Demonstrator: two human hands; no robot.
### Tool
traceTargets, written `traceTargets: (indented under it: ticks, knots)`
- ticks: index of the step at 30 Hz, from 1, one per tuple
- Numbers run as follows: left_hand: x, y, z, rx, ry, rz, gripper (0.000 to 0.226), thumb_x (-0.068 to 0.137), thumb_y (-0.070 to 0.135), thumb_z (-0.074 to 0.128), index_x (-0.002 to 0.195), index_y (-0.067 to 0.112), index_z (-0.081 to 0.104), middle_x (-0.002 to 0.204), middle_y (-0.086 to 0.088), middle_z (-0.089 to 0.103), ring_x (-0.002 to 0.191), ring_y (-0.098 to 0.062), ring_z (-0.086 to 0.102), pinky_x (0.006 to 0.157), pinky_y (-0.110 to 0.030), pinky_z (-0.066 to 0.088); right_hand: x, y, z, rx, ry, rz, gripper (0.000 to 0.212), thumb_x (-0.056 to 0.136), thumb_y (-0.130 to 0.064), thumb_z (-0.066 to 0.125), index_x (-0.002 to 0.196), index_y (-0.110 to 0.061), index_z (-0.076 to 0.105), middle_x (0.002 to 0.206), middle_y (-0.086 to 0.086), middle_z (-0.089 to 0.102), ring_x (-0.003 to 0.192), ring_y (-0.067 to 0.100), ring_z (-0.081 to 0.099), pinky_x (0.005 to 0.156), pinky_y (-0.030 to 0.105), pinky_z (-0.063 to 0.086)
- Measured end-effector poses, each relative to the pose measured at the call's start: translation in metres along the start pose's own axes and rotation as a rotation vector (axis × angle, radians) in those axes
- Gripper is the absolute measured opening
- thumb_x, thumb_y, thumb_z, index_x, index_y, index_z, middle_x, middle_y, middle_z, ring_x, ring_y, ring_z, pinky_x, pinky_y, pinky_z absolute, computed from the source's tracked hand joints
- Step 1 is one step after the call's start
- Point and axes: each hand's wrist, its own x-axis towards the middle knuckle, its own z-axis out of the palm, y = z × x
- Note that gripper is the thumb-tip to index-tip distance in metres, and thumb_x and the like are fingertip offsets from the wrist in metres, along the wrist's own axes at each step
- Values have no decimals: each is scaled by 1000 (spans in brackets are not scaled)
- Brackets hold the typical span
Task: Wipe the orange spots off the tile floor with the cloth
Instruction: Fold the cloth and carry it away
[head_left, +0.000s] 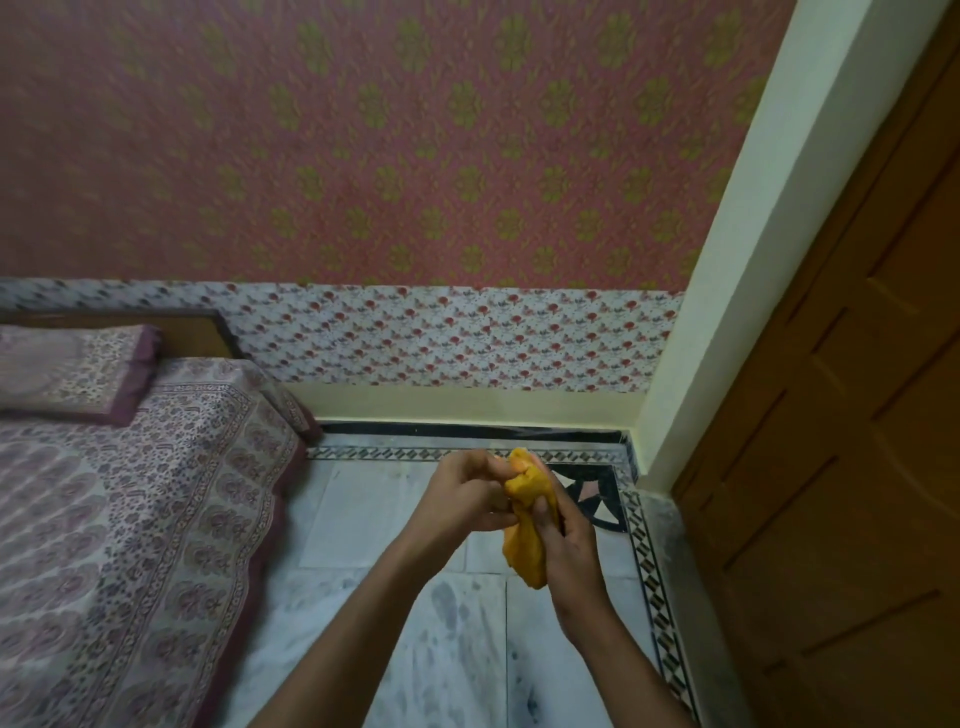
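Observation:
A bunched orange-yellow cloth (530, 525) hangs in the air above the white marble tile floor (457, 639). My right hand (566, 545) grips its lower half from the right, thumb across the fabric. My left hand (467, 493) pinches the cloth's upper end from the left. Both hands are held up in front of me, well above the floor. No orange spots show on the visible tiles; only grey smudges mark them.
A bed with a patterned purple sheet (130, 519) and a pillow (72, 374) fills the left. A brown wooden door (852, 441) and a cream door frame (753, 234) stand on the right. A patterned border strip (654, 582) edges the floor by the wall.

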Motion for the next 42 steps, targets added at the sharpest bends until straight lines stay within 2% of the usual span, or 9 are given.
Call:
traceTargets:
  ticks: [10,18,22,25,27,31,34,37,42]
  knots:
    - [-1,-11,-37,550,37,514,38,82,28,87,114,38,70,110,12,60,102,-8,63,76,-15,51,-2,-23,26,94,0,55,37,97,-39,51,133,-38,61,124,-10,75,117,13,70,94,33,60]
    - [-10,-1,-73,702,-108,649,29,89,54,71,92,28,59,102,9,56,96,-13,57,78,-25,52,-9,-19,46,13,-79,83,35,98,-42,53,131,-39,64,126,-6,74,118,14,69,97,38,60]
    - [-10,21,-80,1023,-179,441,22,106,49,49,102,28,43,97,5,60,87,-20,59,73,-39,53,2,-10,66,-304,184,166,53,88,-57,73,136,-39,60,137,-13,55,127,10,50,108,42,50]
    - [-9,29,-79,1258,-198,444,20,108,47,45,114,29,40,116,-2,62,90,-21,56,71,-32,45,-5,-10,79,-557,451,197,37,83,-56,78,97,-24,66,108,-3,60,100,18,58,78,39,55]
    - [-9,24,-77,1419,-221,581,29,107,46,49,127,26,43,127,-4,63,94,-23,63,70,-31,48,-6,-8,84,-394,356,270,37,98,-50,64,89,-15,71,89,5,72,86,25,68,75,49,61]
    - [-12,-13,-81,1599,-220,983,49,82,20,82,120,20,50,95,-5,63,76,-23,67,53,-35,54,-8,-3,100,619,220,535,57,109,-49,39,118,-3,71,120,24,73,115,38,69,104,55,53]
    - [-25,-43,-87,1585,-194,1038,55,60,7,85,108,17,60,91,-4,62,63,-22,58,42,-28,40,-7,5,105,877,189,552,81,102,-65,36,117,5,73,125,28,69,117,40,68,111,54,44]
    - [-32,-71,-105,1404,-149,969,42,75,11,76,115,18,62,115,-3,68,65,-24,65,45,-31,48,-10,2,110,737,169,494,58,99,-49,57,107,5,74,109,26,73,97,34,74,96,48,55]
    - [-52,-85,-128,350,385,556,14,102,25,65,88,22,66,77,6,71,69,-13,72,62,-34,57,-14,8,117,473,217,402,25,95,-7,68,120,-5,65,118,19,75,104,31,75,90,48,60]
